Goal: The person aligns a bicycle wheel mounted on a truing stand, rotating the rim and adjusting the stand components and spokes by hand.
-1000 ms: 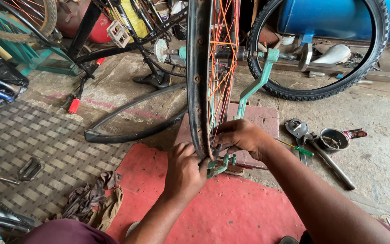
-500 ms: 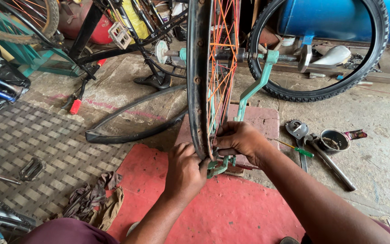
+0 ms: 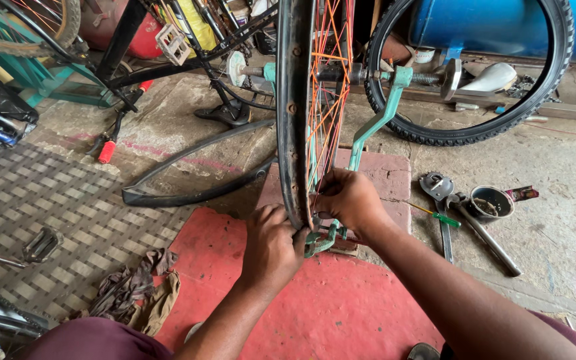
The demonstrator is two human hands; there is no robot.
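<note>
Bare wheel rim (image 3: 293,100) with orange spokes (image 3: 328,80), upright in a green stand (image 3: 375,127), bottom edge just above a red mat (image 3: 328,307) on the floor. Left hand (image 3: 273,248) on the near side of the rim's lowest part, fingers curled tight against the rim edge. Right hand (image 3: 348,200) on the far side, fingers pinched in among the spokes near the rim; whatever sits between them too small to make out. Both hands touching the wheel, close together at its bottom.

Loose black tyre (image 3: 188,180) lying flat on the concrete left of the wheel. Second wheel with tyre (image 3: 475,127) leaning behind, against a blue drum (image 3: 501,23). Wrench (image 3: 440,200), long metal tool (image 3: 488,233), small round tin (image 3: 489,202) and green-handled screwdriver (image 3: 435,215) on the floor right of the right hand, near but apart. Crumpled rag (image 3: 135,287) on the checked mat (image 3: 41,220) at left, with a pedal (image 3: 41,243) beside it. Black bike frame (image 3: 168,60) at top left.
</note>
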